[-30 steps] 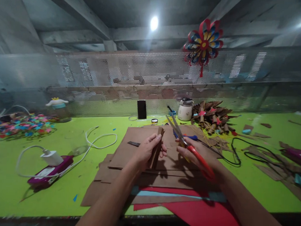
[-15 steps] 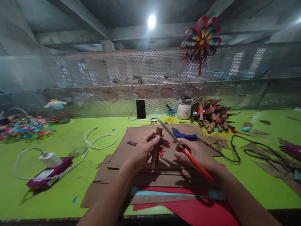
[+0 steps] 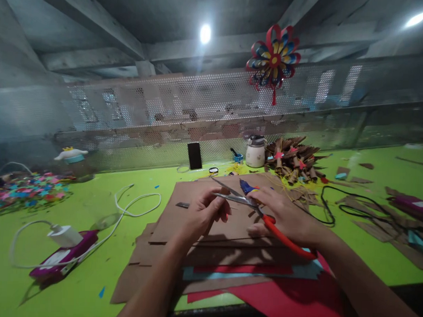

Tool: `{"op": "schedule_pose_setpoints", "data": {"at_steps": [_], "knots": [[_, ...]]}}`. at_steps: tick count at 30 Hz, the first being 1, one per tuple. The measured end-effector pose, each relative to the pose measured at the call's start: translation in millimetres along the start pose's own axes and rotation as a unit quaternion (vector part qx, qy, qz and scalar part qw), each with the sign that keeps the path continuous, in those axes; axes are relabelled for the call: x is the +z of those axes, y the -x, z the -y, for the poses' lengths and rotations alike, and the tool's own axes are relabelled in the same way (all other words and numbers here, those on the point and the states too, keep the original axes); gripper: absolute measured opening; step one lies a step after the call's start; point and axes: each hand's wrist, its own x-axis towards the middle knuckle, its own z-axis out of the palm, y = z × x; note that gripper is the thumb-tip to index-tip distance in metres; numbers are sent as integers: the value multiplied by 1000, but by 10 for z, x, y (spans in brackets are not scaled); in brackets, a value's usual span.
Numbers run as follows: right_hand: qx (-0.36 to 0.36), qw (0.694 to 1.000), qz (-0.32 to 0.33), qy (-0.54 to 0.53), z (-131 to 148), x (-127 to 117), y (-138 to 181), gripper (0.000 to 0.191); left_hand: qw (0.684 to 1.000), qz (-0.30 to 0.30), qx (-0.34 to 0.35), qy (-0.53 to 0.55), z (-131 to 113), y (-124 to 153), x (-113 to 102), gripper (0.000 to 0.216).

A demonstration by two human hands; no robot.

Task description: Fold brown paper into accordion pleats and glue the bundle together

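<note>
My left hand (image 3: pixel 203 211) is curled round brown paper (image 3: pixel 207 230) (mostly hidden), seemingly to steady it; my right hand (image 3: pixel 285 213) grips red-handled scissors (image 3: pixel 269 220), blades parted beside the left, above stacked brown sheets (image 3: pixel 226 230). Half a second ago, blades were nearly together, paper upright.

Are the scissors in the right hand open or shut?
Open: the scissors in the right hand have blades spread apart at the tips.
</note>
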Motion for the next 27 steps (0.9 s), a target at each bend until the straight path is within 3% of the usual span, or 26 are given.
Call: {"op": "schedule_pose_setpoints", "data": {"at_steps": [12,27], "knots": [[-46,997,-35,44,130,-211,109,41,994,-3,88,-62,-53,104,51,19],[-75,990,-62,101,119,-269,287,53,977,-1,123,-171,-208,203,142,13]]}}
